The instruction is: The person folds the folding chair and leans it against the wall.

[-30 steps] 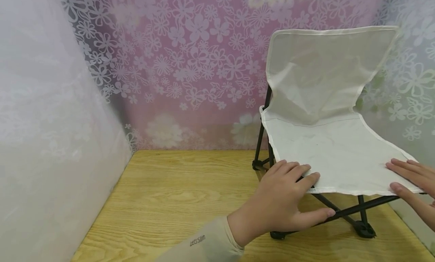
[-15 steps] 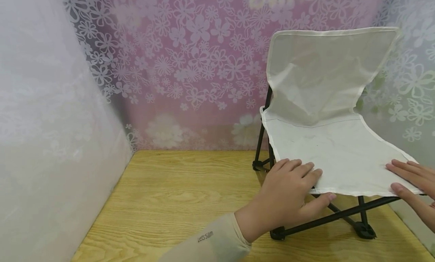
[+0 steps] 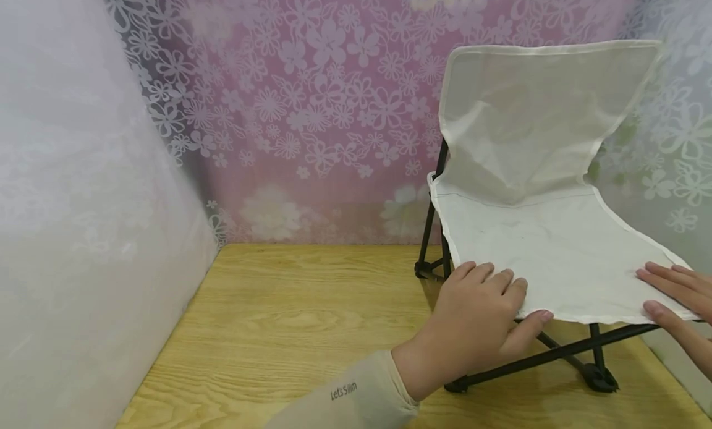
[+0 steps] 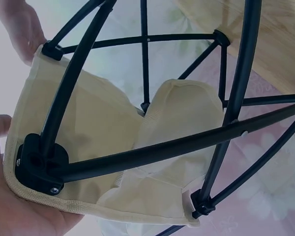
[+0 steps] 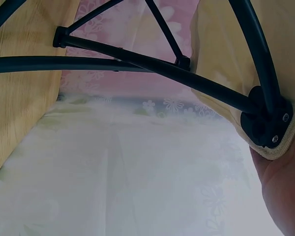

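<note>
A small folding chair with a cream fabric seat and a black tube frame stands upright at the right of the wooden table. My left hand rests on its front left corner, fingers lying over the fabric and thumb along the front edge. On the front right corner lies my right hand, its fingers straight and partly cut off by the picture's edge. From below, the left wrist view shows a black corner joint beside the left hand; the right wrist view shows another joint beside the right hand.
The wooden tabletop extends left of the chair. A pink flowered curtain hangs behind, with a whitish sheet on the left and a pale flowered curtain on the right.
My left hand has shifted slightly right and its thumb has come up to the seat's front edge. The right hand stays on its corner; the head view shifts a little.
</note>
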`<state>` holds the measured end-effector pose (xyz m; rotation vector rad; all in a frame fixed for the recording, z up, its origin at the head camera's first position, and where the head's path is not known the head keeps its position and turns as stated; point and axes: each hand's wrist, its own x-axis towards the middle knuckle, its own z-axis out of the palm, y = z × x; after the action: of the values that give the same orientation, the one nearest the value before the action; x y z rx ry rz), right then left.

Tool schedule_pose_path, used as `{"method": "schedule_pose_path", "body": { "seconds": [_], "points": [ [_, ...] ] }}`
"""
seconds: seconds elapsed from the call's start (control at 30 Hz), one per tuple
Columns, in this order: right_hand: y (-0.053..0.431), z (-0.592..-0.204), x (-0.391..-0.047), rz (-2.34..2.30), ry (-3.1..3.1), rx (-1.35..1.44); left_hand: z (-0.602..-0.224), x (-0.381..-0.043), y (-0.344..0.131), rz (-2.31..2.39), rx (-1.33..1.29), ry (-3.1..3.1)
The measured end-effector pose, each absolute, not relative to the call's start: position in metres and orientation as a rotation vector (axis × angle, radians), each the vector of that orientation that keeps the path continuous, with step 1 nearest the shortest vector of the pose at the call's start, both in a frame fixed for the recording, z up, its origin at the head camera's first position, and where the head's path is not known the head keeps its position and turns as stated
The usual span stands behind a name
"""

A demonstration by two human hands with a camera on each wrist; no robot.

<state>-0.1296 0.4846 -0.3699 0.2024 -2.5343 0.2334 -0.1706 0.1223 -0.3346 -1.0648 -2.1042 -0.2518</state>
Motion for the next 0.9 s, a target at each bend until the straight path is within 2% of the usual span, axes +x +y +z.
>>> {"method": "schedule_pose_path", "body": {
  "seconds": [0.9],
  "points": [
    [0.468, -0.366, -0.125, 0.345, -2.405, 0.224, -0.347, -0.172, 0.124, -0.326, -1.022, -2.040]
  ]
}}
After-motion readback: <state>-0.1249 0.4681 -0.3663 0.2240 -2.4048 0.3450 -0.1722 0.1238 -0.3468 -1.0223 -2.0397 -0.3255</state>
